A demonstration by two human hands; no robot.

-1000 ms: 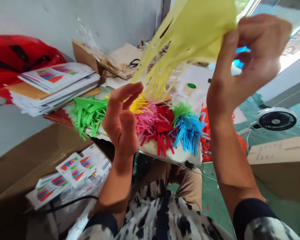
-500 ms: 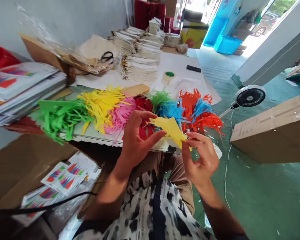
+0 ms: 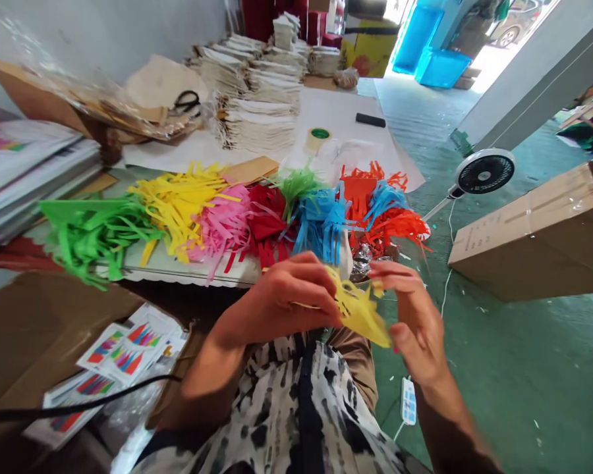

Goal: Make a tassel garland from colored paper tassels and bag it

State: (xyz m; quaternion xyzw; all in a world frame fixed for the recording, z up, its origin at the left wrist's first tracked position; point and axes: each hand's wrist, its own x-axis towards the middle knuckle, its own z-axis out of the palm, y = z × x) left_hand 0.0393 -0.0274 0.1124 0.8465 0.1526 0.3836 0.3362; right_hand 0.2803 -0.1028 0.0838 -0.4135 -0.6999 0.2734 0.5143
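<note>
Yellow paper (image 3: 363,317), with cut strips at one end, is up off the table (image 3: 247,275), between the two hands. The left hand (image 3: 296,296) has its fingers pinched on the strips. The right hand (image 3: 418,316) has its thumb and fingers apart by the other end; I cannot tell if they touch it. This piece looks cut, but not yet put down. Past it, bunches of strips (image 3: 180,204) in many colours lie already cut. Farther back is a tape roll (image 3: 319,136).

Cardboard box (image 3: 524,230), round fan (image 3: 486,174) (white-rimmed)
</note>
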